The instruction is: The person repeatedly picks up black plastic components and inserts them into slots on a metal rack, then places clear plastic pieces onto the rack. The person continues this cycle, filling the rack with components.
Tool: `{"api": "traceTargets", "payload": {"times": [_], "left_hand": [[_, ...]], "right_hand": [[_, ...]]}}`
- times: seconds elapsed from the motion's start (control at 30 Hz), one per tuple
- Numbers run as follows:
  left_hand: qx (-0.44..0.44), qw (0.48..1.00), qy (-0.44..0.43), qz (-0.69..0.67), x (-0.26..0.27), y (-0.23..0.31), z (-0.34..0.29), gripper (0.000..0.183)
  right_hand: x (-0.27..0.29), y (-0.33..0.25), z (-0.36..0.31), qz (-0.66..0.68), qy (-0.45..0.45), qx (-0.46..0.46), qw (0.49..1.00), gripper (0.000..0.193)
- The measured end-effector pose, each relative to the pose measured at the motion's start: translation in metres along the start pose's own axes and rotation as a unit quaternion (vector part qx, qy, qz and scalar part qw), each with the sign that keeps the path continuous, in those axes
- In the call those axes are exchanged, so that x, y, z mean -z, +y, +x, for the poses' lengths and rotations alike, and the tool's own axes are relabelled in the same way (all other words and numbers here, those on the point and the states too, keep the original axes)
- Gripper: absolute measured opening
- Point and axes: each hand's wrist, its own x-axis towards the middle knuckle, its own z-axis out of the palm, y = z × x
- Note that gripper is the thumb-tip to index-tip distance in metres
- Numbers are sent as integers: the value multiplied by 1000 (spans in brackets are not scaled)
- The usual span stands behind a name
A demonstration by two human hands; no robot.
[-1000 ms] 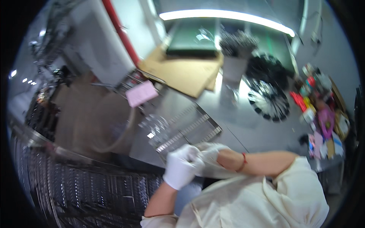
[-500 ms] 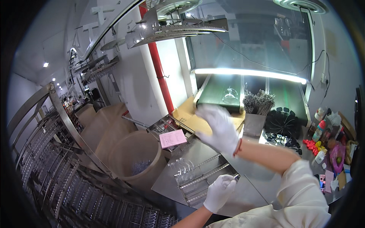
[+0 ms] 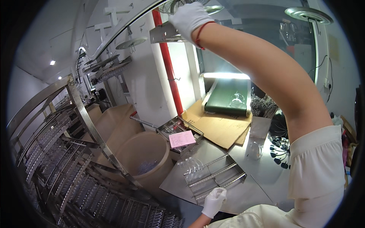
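Note:
My right hand (image 3: 190, 22), in a white glove, is raised high at the top, its fingers curled at a hanging metal rack (image 3: 164, 33); the hand hides part of the rack and its hanger. Low in the middle, my gloved left hand (image 3: 215, 200) is closed beside the near edge of a flat metal rack (image 3: 216, 176) on the table. Whatever it pinches, if anything, is too small to make out. Several curved clear plastic pieces (image 3: 192, 167) stand along the left side of that flat rack. Another clear piece (image 3: 255, 150) rests on the metal table.
A green conveyor belt (image 3: 227, 95) carries a clear piece, with cardboard (image 3: 218, 127) before it. Left are a tan bin (image 3: 146, 152), a pink paper pad (image 3: 181, 139) and a tall metal rack frame (image 3: 91, 125). Black parts (image 3: 280, 150) lie on the right.
My right hand has risen from above the table to the hanging rack, which now sits further right. A clear piece on the table has come into sight. My left hand stays low, closed.

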Motion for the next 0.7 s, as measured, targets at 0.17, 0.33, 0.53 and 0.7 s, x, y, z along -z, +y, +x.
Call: {"api": "traceTargets", "payload": {"times": [0.17, 0.33, 0.53, 0.7], "left_hand": [[24, 998, -17, 56, 7, 8, -4, 15], [-26, 998, -47, 37, -12, 26, 16, 14], [-41, 998, -48, -21, -53, 66, 61, 15], [-73, 989, -114, -63, -84, 84, 77, 17]], "right_hand": [[31, 48, -39, 68, 161, -38, 984, 36], [58, 120, -108, 140, 223, 17, 964, 47], [65, 174, -112, 223, 68, -69, 970, 53], [88, 138, -87, 44, 38, 124, 991, 40]]}}
